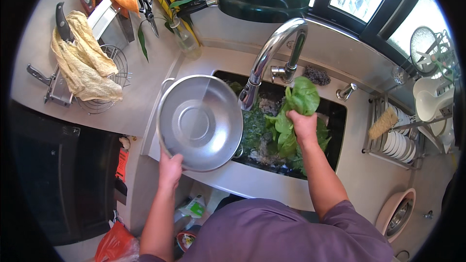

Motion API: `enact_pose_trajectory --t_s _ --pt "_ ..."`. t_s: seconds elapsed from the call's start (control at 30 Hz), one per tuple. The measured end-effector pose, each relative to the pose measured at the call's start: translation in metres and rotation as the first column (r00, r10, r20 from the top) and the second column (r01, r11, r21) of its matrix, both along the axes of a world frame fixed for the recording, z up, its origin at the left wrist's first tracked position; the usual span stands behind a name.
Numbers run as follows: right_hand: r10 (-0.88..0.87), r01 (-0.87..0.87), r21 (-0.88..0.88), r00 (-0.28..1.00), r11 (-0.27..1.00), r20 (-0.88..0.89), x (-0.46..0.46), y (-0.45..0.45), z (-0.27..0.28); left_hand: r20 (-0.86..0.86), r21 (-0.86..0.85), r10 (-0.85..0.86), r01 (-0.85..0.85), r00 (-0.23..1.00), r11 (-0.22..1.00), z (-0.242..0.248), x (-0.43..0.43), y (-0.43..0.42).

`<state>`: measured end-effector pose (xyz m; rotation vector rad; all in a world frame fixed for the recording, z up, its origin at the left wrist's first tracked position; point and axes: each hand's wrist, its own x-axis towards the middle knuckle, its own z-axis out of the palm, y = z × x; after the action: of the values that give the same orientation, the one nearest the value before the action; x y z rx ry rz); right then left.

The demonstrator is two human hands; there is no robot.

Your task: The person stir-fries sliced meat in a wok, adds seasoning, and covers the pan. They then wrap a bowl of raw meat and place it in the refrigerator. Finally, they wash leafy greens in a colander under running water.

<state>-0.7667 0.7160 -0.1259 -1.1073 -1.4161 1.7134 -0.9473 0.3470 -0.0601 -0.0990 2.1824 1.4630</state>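
My left hand [171, 167] grips the near rim of a metal mesh colander [214, 116], which is bare inside and overlaps the left end of the sink. My right hand [304, 125] is closed around a bunch of leafy greens [287, 133] over the sink. Below it, more greens [253, 123] lie in the dark sink [336, 116]. The chrome faucet [260, 62] arches over the sink, its spout between the colander and the greens. No water stream can be made out.
Left on the counter are a yellow cloth [87, 65], a knife [63, 22], scissors [148, 9] and a wire rack [122, 65]. A glass bottle with a plant [185, 40] stands behind. At the right are a dish rack with plates [395, 143] and a pink basin [387, 213].
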Motion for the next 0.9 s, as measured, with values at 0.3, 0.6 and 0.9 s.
enact_pose_trajectory --t_s 0.3,0.6,0.9 --pt "-0.183 -0.035 -0.491 0.902 0.87 -0.39 -0.085 -0.08 0.025 0.056 0.005 -0.124 0.124 0.991 0.992 -0.047 0.021 0.086" --pt "0.234 -0.468 0.256 0.757 0.846 0.61 0.009 0.015 -0.056 0.378 0.078 -0.012 -0.019 0.926 0.997 -0.078 0.017 0.068" --pt "0.342 -0.384 -0.149 0.503 0.911 0.794 0.057 0.092 -0.168 0.17 0.129 0.103 -0.126 0.98 0.984 -0.028 0.02 0.037"
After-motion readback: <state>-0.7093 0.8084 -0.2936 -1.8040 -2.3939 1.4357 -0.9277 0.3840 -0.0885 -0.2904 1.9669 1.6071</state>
